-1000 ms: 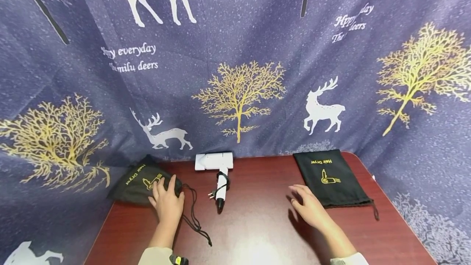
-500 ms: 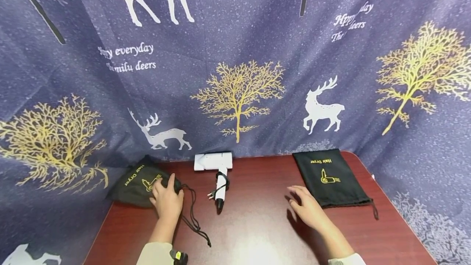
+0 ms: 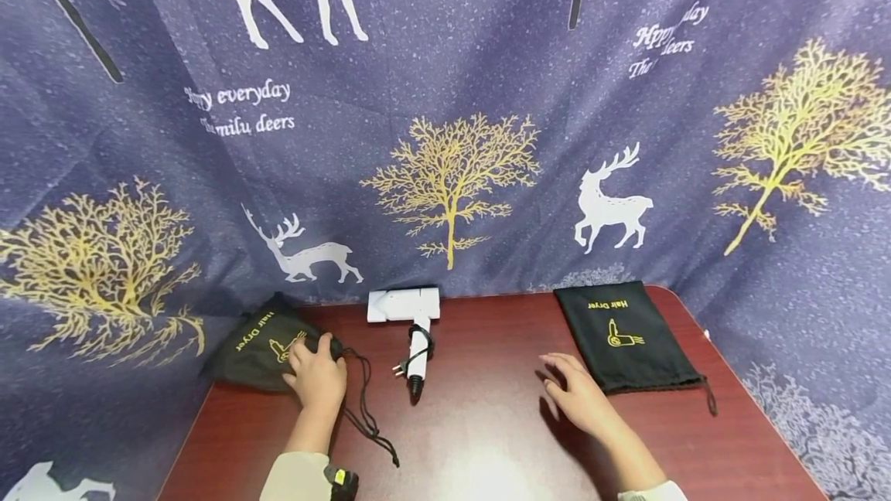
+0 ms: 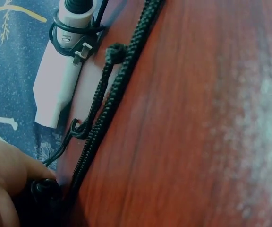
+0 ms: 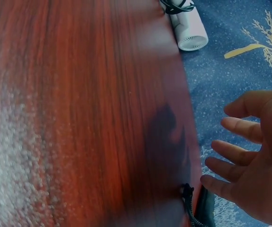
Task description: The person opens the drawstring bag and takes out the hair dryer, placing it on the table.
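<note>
My left hand point(image 3: 318, 379) is at the mouth end of a black drawstring bag point(image 3: 257, 350) with yellow "Hair Dryer" print, at the table's left back. Its fingers bend down over the cloth and grip it; in the left wrist view, dark gathered fabric point(image 4: 46, 191) shows beside the thumb. Two black cords point(image 3: 366, 416) trail from the bag toward the front. My right hand point(image 3: 585, 400) hovers above the table with relaxed fingers, just left of a second, flat black bag point(image 3: 619, 342). In the right wrist view nothing is between its spread fingers point(image 5: 230, 151).
A white hair dryer point(image 3: 405, 306) lies at the middle of the back edge, its black cord wound round the handle and the plug point(image 3: 400, 369) beside it. Behind the reddish-brown table point(image 3: 487, 385) hangs a blue curtain point(image 3: 452, 60) printed with deer and trees.
The left hand's fingers have bent from straighter to more curled over the bag. My right hand has drifted slightly left. The hair dryer and both bags stay where they were.
</note>
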Tool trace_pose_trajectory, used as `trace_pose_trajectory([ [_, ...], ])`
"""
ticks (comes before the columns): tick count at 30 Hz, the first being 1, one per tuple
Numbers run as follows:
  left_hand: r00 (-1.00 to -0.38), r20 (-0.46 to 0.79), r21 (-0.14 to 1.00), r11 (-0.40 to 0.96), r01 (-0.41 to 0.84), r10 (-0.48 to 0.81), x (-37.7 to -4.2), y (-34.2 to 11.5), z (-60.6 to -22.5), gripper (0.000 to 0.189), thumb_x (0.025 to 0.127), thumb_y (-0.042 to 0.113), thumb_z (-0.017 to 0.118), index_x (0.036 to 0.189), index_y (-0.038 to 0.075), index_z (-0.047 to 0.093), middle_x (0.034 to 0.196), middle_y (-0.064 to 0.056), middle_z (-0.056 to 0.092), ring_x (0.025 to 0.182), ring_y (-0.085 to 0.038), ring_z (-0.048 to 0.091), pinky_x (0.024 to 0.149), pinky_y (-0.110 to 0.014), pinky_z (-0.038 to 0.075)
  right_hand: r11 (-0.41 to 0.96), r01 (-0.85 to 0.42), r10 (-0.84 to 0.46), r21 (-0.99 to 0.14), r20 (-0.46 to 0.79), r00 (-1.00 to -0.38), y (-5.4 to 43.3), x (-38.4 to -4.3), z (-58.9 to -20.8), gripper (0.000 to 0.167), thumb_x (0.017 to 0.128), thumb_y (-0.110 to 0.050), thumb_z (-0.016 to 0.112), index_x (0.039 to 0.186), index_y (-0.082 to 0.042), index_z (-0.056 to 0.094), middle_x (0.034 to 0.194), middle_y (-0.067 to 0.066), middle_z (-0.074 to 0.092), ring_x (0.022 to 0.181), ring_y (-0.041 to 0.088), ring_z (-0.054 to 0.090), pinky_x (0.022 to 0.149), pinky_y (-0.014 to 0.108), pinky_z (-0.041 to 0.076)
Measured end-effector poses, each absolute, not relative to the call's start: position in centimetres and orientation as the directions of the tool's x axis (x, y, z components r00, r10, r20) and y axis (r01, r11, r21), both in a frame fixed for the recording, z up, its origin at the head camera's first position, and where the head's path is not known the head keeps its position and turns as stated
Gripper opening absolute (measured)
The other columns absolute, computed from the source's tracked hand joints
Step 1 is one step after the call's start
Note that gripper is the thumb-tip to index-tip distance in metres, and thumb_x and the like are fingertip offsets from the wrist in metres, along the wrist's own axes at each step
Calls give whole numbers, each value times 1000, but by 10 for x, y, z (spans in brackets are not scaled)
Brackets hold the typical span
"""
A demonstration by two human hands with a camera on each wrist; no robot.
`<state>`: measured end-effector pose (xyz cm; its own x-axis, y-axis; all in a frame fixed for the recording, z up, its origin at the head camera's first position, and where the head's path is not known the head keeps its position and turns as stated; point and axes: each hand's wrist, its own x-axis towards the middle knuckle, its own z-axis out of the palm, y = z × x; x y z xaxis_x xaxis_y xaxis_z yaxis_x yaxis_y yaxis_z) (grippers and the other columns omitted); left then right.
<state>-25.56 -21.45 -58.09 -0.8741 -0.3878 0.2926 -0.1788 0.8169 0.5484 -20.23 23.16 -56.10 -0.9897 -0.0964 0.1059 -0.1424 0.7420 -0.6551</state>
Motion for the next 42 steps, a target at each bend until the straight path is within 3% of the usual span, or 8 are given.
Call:
trace_pose_trajectory([
  [9, -873, 293, 546, 818, -182, -390, -252, -213, -578, 43, 85, 6, 71, 127, 10, 62, 142, -32, 34, 137, -48, 28, 88, -71, 35, 739, -150, -101, -656, 113, -988, 231, -202, -562, 43, 94, -10, 65, 137, -7, 60, 142, 14, 57, 135, 31, 53, 113, 53, 40],
  [25, -846, 366, 534, 832, -151, -388, -247, -217, -580, 30, 82, 3, 73, 111, 10, 70, 133, -27, 46, 122, -49, 41, 89, -65, 36, 726, -139, -98, -673, 99, -990, 227, -201, -561, 43, 94, -9, 65, 137, -7, 61, 143, 14, 56, 136, 31, 53, 114, 52, 39],
  [33, -795, 482, 564, 825, -41, -369, -244, -218, -585, 24, 77, -3, 73, 101, 4, 72, 120, -25, 52, 109, -48, 44, 87, -62, 37, 715, -121, -99, -688, 71, -993, 225, -202, -560, 43, 95, -8, 64, 138, -7, 60, 144, 14, 55, 137, 31, 51, 114, 52, 38],
  [42, -754, 555, 575, 817, 42, -352, -240, -221, -589, 26, 72, -7, 75, 97, 2, 73, 112, -23, 54, 104, -46, 44, 89, -58, 36, 717, -127, -95, -685, 85, -992, 222, -200, -558, 43, 94, -9, 65, 137, -8, 61, 141, 12, 57, 135, 30, 53, 114, 51, 38],
])
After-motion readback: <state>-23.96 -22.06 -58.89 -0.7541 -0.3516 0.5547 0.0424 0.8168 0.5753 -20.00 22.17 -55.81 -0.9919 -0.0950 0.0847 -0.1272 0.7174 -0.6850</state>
